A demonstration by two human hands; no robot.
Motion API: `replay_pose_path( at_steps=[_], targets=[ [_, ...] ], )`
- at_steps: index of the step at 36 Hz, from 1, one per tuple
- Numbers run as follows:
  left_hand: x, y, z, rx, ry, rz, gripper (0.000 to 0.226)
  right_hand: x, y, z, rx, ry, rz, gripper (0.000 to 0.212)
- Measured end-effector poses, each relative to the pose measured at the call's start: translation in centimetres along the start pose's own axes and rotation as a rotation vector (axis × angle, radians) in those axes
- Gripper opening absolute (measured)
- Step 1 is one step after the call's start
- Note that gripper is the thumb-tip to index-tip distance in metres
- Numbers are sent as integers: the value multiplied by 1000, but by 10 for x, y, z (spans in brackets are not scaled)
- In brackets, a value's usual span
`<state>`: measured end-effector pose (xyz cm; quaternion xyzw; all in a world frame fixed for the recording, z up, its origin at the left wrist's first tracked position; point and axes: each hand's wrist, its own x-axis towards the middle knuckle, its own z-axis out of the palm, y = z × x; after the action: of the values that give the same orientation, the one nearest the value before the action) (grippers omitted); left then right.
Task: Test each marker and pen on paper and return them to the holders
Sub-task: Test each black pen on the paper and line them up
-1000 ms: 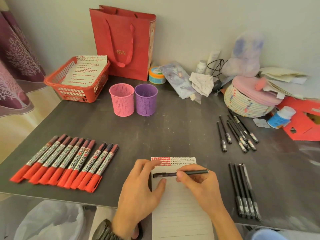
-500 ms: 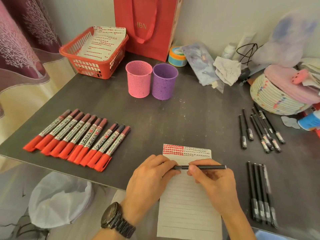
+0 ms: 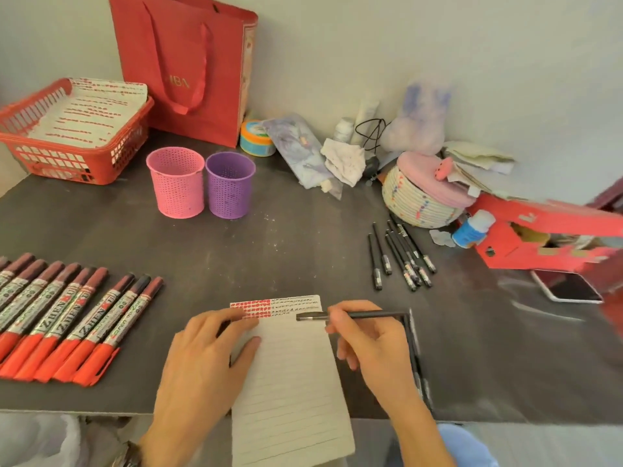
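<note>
A lined paper (image 3: 290, 382) lies at the table's front edge, with red and black scribbles along its top. My left hand (image 3: 205, 358) rests on the paper's left side with its fingers spread. Between two of those fingers is a dark sliver, and I cannot tell whether it is a cap or the table. My right hand (image 3: 371, 345) pinches a black pen (image 3: 371, 314), tip pointing left over the paper's top right corner. Several red markers (image 3: 67, 318) lie in a row at the left. Loose black pens (image 3: 401, 257) lie at the right, and more pens (image 3: 416, 358), blurred, sit beside my right wrist. The pink holder (image 3: 176, 187) and purple holder (image 3: 230, 188) stand behind.
A red basket (image 3: 67, 153) with papers and a red bag (image 3: 188, 62) stand at the back left. A woven basket (image 3: 418, 200), a small bottle (image 3: 470, 229), a red cardboard piece (image 3: 539, 237) and a phone (image 3: 569, 289) crowd the right side.
My left hand has let go of the pen's end and dropped onto the paper. My right hand has carried the pen to the right, and the view has swung right.
</note>
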<state>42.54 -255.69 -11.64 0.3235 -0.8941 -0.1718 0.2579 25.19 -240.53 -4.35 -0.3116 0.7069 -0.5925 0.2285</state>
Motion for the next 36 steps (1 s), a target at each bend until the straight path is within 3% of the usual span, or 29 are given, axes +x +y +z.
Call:
replay_pose_path(
  at_steps=[5,8,11,15,30,36],
  targets=[
    [0,4,-2,39,-25,11,45,1,-9,-68,-5,205,165,42],
    [0,6,-2,61,-22,7,46,1,-5,-111,-369,176,266,54],
    [1,7,-3,71,-42,5,47,-3,7,-145,-711,99,324,56],
    [1,8,-5,75,-59,6,47,-7,26,-159,-868,99,384,33],
    [1,12,-12,87,-140,-25,48,-25,50,-145,-865,181,341,14],
    [0,12,-10,80,-97,-15,43,-28,51,-148,-781,197,343,11]
  ],
)
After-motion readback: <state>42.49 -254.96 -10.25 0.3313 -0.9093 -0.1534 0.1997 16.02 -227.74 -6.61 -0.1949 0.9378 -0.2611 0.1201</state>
